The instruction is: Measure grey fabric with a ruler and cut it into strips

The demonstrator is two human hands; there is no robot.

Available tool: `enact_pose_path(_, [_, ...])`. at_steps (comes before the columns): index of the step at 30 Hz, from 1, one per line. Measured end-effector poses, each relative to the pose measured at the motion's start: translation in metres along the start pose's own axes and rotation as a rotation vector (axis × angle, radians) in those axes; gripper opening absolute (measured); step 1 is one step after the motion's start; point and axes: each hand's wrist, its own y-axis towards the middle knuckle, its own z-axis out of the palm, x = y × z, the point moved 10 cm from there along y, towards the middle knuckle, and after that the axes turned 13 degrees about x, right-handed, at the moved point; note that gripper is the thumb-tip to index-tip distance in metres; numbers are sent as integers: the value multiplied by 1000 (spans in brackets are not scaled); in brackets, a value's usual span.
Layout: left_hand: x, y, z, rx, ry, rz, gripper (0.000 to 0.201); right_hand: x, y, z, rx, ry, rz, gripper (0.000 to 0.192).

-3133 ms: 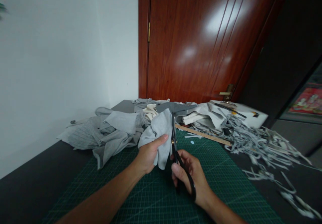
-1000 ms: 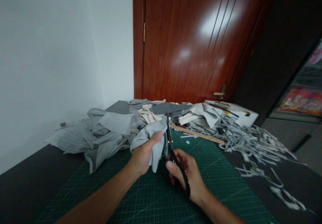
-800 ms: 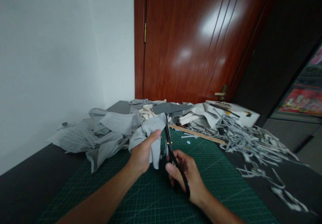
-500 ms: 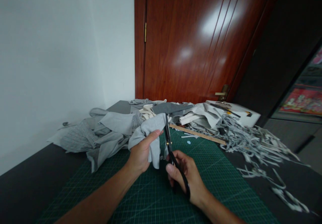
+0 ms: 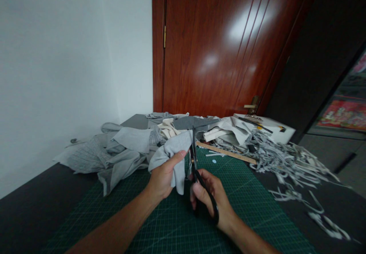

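My left hand (image 5: 163, 176) is closed on a piece of light grey fabric (image 5: 177, 144), thumb on top, with part of the cloth draping below the fingers. Black-handled scissors (image 5: 193, 161) are in my right hand (image 5: 213, 195), its fingers through the loops. The blades point away from me and lie along the fabric's right edge, slightly parted near the tips. Both hands are held above a green cutting mat (image 5: 240, 212) with grid lines.
Heaped grey fabric (image 5: 94, 151) lies to the left, and more cloth (image 5: 228, 130) at the back. A wooden ruler (image 5: 225, 153) rests on the mat. Cut strips (image 5: 286, 162) pile up at right beside a white box (image 5: 281, 130). A brown door (image 5: 211, 48) stands behind.
Both hands, the fabric and the scissors have shifted slightly to the right. The scissors stand more upright, with their blades a little apart now.
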Motion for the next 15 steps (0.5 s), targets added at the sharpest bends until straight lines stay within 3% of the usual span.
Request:
enact_pose_path(6, [7, -1, 5, 67, 15, -46, 29, 0, 1, 1, 8, 9, -6, 55])
enact_pose_path(15, [7, -3, 7, 47, 16, -55, 42, 4, 1, -1, -5, -9, -15, 52])
